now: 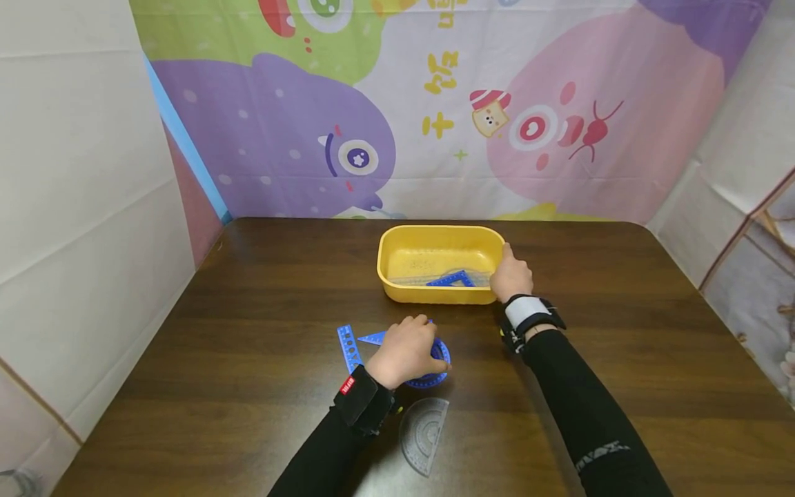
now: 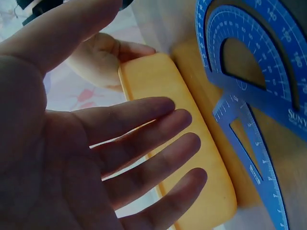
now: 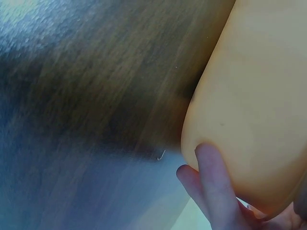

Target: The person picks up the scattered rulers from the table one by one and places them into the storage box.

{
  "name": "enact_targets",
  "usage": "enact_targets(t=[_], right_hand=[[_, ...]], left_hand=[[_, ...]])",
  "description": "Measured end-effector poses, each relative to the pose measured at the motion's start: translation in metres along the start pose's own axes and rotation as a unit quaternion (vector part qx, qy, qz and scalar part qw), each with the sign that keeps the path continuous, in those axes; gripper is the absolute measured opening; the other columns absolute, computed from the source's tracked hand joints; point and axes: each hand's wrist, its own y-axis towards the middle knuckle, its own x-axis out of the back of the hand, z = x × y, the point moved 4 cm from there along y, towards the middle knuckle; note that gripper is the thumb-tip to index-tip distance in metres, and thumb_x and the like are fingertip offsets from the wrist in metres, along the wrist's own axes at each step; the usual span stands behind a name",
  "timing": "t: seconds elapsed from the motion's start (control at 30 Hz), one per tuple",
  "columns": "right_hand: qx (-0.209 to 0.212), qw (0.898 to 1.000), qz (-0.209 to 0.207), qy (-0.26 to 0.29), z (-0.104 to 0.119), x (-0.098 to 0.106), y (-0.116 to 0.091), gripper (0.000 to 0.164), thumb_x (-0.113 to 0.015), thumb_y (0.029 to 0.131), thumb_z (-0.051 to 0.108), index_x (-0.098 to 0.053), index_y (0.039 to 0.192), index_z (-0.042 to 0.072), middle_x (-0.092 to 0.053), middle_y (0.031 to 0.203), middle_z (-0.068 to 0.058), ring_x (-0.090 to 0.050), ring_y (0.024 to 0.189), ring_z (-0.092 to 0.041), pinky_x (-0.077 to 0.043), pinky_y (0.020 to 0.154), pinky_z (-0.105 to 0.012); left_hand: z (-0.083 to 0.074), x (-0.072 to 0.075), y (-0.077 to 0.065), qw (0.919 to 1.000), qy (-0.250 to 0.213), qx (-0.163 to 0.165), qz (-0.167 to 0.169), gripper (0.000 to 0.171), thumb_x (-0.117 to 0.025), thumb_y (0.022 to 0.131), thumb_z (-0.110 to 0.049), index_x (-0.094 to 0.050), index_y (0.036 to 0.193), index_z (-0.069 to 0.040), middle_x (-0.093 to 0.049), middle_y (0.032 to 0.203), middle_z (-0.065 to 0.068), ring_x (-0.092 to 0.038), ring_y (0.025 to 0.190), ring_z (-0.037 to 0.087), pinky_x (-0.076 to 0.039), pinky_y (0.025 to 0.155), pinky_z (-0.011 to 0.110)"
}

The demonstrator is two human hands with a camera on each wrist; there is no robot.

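My left hand [image 1: 405, 351] hovers over a blue protractor [image 1: 442, 352], its fingers extended and slightly bent. In the left wrist view the palm shows bare, with the protractor [image 2: 283, 43] and a blue set square [image 2: 256, 143] off to the side. Left of that hand lies a blue ruler [image 1: 349, 347]; the set square's tip [image 1: 370, 338] pokes out beside it. Nearer the person rests a clear protractor [image 1: 424, 435]. My right hand [image 1: 512, 277] grips the right end of a yellow basket [image 1: 435, 296], fingers [image 3: 213, 177] against its outer wall.
Inside the basket lie another blue set square [image 1: 453, 278] and a clear ruler [image 1: 406, 281]. The brown wooden table [image 1: 279, 276] ends at the back against a cartoon-printed curtain [image 1: 435, 172]. White cloth panels [image 1: 93, 172] stand at both sides.
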Motion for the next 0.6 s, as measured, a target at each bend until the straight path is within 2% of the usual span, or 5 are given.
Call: enact_targets(t=[0.17, 0.27, 0.4, 0.53, 0.6], right_hand=[[0.003, 1.0, -0.001, -0.003, -0.001, 0.0, 0.001, 0.067, -0.044, 0.089, 0.005, -0.01, 0.146, 0.01, -0.053, 0.116, -0.029, -0.057, 0.088, -0.037, -0.05, 0.073, -0.041], [0.003, 1.0, -0.003, -0.003, -0.001, 0.0, 0.001, 0.066, -0.043, 0.089, 0.005, -0.01, 0.146, 0.01, -0.052, 0.118, -0.029, -0.057, 0.089, -0.037, -0.049, 0.076, -0.043], [0.001, 1.0, -0.004, -0.001, -0.001, 0.0, 0.001, 0.066, -0.043, 0.089, 0.005, -0.01, 0.146, 0.01, -0.052, 0.119, -0.029, -0.056, 0.088, -0.036, -0.048, 0.077, -0.043], [0.003, 1.0, -0.006, -0.006, -0.001, -0.001, 0.002, 0.066, -0.044, 0.089, 0.004, -0.012, 0.146, 0.01, -0.054, 0.115, -0.028, -0.057, 0.087, -0.036, -0.049, 0.077, -0.044], [0.006, 1.0, -0.007, -0.011, 0.0, 0.0, 0.003, 0.066, -0.043, 0.088, 0.004, -0.012, 0.146, 0.009, -0.055, 0.113, -0.028, -0.057, 0.088, -0.037, -0.049, 0.077, -0.044]], left_hand=[[-0.005, -0.006, -0.001, 1.0, -0.001, -0.003, 0.008, 0.042, -0.072, 0.07, -0.046, -0.068, 0.088, -0.008, -0.058, 0.102, 0.007, -0.056, 0.091, 0.023, -0.05, 0.071, 0.035], [-0.008, -0.009, -0.001, 0.9998, -0.015, 0.001, 0.012, 0.038, -0.074, 0.068, -0.043, -0.069, 0.083, -0.007, -0.057, 0.114, 0.012, -0.056, 0.101, 0.027, -0.051, 0.074, 0.038], [-0.009, -0.013, -0.001, 0.9995, -0.025, 0.007, 0.018, 0.035, -0.076, 0.066, -0.039, -0.07, 0.079, -0.008, -0.049, 0.131, 0.017, -0.05, 0.115, 0.033, -0.05, 0.082, 0.045], [-0.01, -0.017, -0.002, 0.9995, -0.018, 0.008, 0.024, 0.038, -0.078, 0.063, -0.04, -0.069, 0.079, -0.007, -0.046, 0.132, 0.019, -0.051, 0.112, 0.034, -0.05, 0.08, 0.044], [-0.011, -0.02, -0.002, 0.9996, -0.013, 0.007, 0.024, 0.041, -0.08, 0.061, -0.04, -0.068, 0.081, -0.006, -0.048, 0.128, 0.019, -0.053, 0.106, 0.033, -0.051, 0.076, 0.041]])
